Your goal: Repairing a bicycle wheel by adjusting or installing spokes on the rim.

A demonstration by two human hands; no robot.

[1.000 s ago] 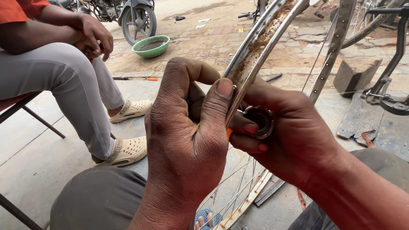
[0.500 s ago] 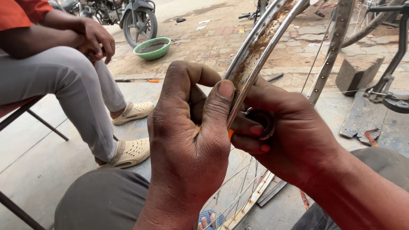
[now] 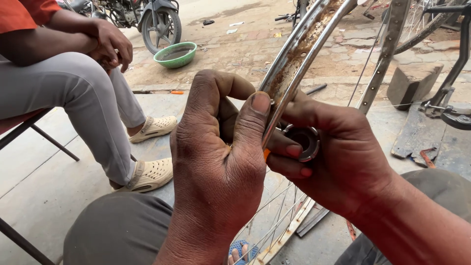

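Note:
A rusty metal bicycle wheel rim [image 3: 299,54] stands on edge between my knees, its thin spokes [image 3: 274,216] running down toward the ground. My left hand [image 3: 216,162] is closed around the rim, thumb pressed along its edge. My right hand [image 3: 343,157] grips the rim from the other side and holds a small round metal spoke tool [image 3: 303,142] against it. A bit of orange shows between the fingers of both hands; what it belongs to is hidden.
Another person sits on a chair at the left, in grey trousers [image 3: 73,98] and cream clogs [image 3: 147,174]. A green basin [image 3: 175,54] and a parked motorbike [image 3: 147,19] are behind. A second wheel and frame [image 3: 392,44] stand at the right, with tools on the ground [image 3: 424,157].
Both hands keep their grip on the rim and have shifted slightly. The round tool has turned a little against the rim.

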